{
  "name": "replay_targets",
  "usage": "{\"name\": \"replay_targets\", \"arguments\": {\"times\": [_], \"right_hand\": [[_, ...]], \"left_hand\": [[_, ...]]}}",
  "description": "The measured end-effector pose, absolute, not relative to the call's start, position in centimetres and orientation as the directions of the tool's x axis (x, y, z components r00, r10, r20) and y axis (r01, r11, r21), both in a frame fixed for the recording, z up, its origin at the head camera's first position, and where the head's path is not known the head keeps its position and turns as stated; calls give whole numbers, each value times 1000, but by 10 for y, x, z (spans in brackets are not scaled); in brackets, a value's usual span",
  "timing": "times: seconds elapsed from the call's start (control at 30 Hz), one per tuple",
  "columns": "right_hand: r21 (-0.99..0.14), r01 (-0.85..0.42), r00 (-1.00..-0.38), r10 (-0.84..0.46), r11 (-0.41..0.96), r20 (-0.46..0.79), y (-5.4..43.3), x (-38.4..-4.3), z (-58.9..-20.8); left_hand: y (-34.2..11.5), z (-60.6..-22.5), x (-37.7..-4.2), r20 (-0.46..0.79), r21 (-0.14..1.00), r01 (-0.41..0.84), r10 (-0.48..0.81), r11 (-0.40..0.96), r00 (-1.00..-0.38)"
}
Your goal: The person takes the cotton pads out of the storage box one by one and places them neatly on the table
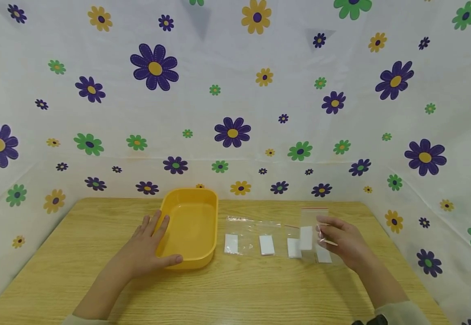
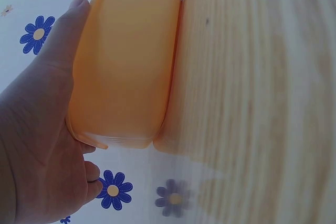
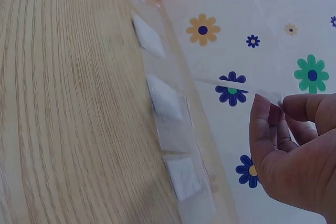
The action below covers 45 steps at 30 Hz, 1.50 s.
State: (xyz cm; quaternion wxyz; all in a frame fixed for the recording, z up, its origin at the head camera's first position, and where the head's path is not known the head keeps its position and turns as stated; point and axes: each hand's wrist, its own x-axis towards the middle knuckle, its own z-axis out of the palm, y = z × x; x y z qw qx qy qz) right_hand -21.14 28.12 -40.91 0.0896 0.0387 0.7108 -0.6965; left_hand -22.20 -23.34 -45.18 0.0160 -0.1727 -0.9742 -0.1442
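My right hand [image 1: 343, 239] pinches a small clear zip bag [image 1: 314, 217] by its side edge, holding it upright above the table. A white card [image 1: 306, 238] shows inside that bag. In the right wrist view the thumb and fingertips [image 3: 261, 103] meet at the bag's edge. My left hand [image 1: 144, 250] rests on the left side of a yellow plastic basin [image 1: 213, 259], fingers spread over its rim and thumb along the near edge. In the left wrist view the thumb lies against the basin's wall [image 2: 126, 51], with the other fingers partly hidden.
Several clear bags with white cards lie in a row right of the basin, among them a left card [image 1: 231, 243], a middle card [image 1: 266, 244] and a right card [image 1: 324, 253]. A flowered sheet [image 1: 195, 104] hangs behind and beside the wooden table [image 1: 227, 293].
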Motion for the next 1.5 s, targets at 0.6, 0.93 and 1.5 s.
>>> {"name": "replay_targets", "arguments": {"times": [0.6, 0.93, 1.5], "right_hand": [[-974, 221, -975, -26, -49, -220, 321, -206, -407], [-964, 264, -964, 1, -38, -264, 340, -205, -408], [-957, 290, -957, 7, 20, -290, 363, -205, -414]], "left_hand": [[-234, -458, -224, 91, 294, 345, 333, 891, -938], [-233, -452, -221, 84, 289, 342, 332, 894, -939], [-231, -448, -219, 82, 284, 338, 329, 897, -941]]}}
